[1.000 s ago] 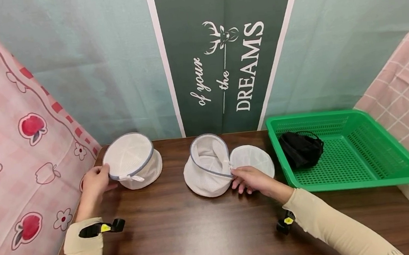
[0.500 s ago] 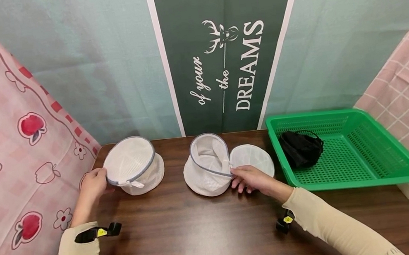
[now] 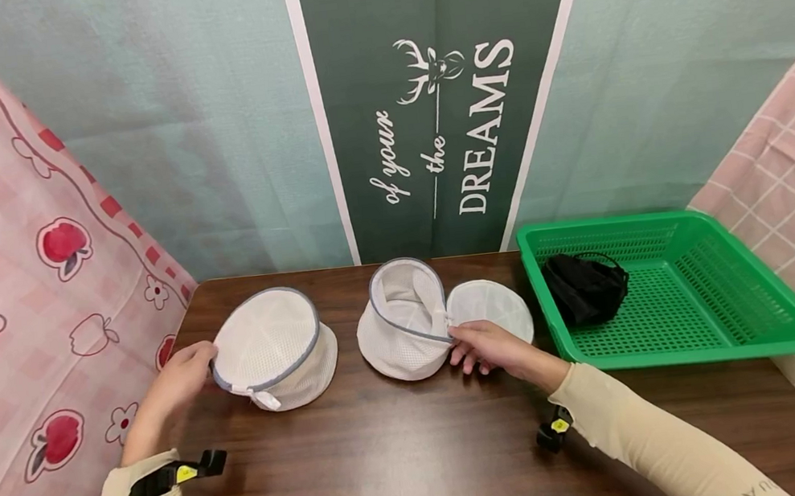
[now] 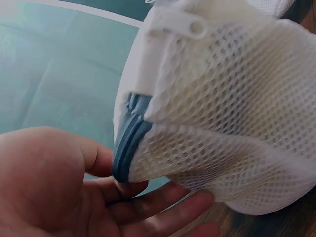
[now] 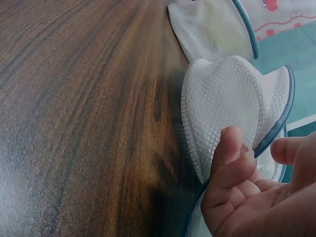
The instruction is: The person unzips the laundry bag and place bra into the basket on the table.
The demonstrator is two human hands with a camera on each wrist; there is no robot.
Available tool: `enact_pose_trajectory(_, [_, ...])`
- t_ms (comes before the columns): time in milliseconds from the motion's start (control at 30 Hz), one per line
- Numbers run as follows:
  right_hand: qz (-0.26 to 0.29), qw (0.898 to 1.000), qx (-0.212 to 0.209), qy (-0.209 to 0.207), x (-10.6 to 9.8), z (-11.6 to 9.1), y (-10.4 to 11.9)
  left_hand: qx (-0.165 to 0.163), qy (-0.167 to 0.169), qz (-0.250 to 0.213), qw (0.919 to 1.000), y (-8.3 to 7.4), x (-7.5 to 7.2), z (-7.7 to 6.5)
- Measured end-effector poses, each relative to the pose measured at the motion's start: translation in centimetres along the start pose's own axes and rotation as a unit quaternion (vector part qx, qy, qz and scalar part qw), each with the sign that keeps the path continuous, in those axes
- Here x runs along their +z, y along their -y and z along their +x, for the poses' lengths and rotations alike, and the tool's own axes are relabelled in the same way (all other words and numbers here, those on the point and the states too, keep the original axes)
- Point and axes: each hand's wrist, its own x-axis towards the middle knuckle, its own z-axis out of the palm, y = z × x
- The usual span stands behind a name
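My left hand (image 3: 181,376) pinches the blue-grey rim of a round white mesh laundry bag (image 3: 269,338) on the left of the table. Its white zipper pull (image 4: 185,24) shows up close in the left wrist view. In the middle stands a second mesh laundry bag (image 3: 409,356), its round mouth facing up. The thumb and index finger of my right hand (image 3: 491,347) pinch that bag's rim at its right side, the other fingers curling below. Just behind my right hand lies a round white mesh panel (image 3: 494,306), partly covered by the hand.
A green plastic basket (image 3: 778,337) stands at the right, with a black drawstring pouch (image 3: 584,289) inside against its left wall. Brown wooden table (image 3: 376,460) spreads in front of the bags. Printed curtains hang behind and on both sides.
My left hand has drawn the left laundry bag nearer and slightly to the right, and the forearm has shifted down and left. My right hand and the middle bag stay in place.
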Motion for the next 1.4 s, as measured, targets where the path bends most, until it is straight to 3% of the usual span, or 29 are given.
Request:
enact_pose_trajectory(367, [0.0,1.0,0.0,0.001,-0.1,-0.1,0.1,0.042,0.059,-0.046,0.9964,-0.4,1.0,-1.2])
enact_pose_trajectory(500, [0.003,1.0,0.0,0.001,-0.1,-0.2,0.2,0.04,0.081,-0.071,0.9934,-0.5,1.4,-1.9])
enact_pose_trajectory(733, [0.014,1.0,0.007,-0.004,0.1,-0.4,0.1,0.052,0.089,-0.093,0.9904,-0.6,2.4,-3.1])
enact_pose_trajectory(900, [0.019,0.997,0.02,-0.072,1.0,-1.0,0.3,0.071,0.107,-0.101,0.9865,-0.8,3.1,-3.9])
enact_pose_trajectory(1000, [0.015,0.992,0.0,-0.122,1.7,-1.7,0.5,0.089,0.131,-0.126,0.9793,-1.0,3.5,-4.1])
enact_pose_trajectory(1067, [0.019,0.991,-0.019,-0.132,2.3,-2.3,0.6,0.098,0.143,-0.137,0.9753,-1.2,3.7,-4.3])
enact_pose_trajectory(1233, [0.014,0.995,-0.06,-0.075,3.5,-4.1,1.1,0.106,0.156,-0.137,0.9724,-1.6,4.2,-4.6])
enact_pose_trajectory(1400, [-0.066,0.992,-0.112,0.007,5.0,-5.8,1.7,0.118,0.18,-0.137,0.9669,-1.8,4.6,-4.8])
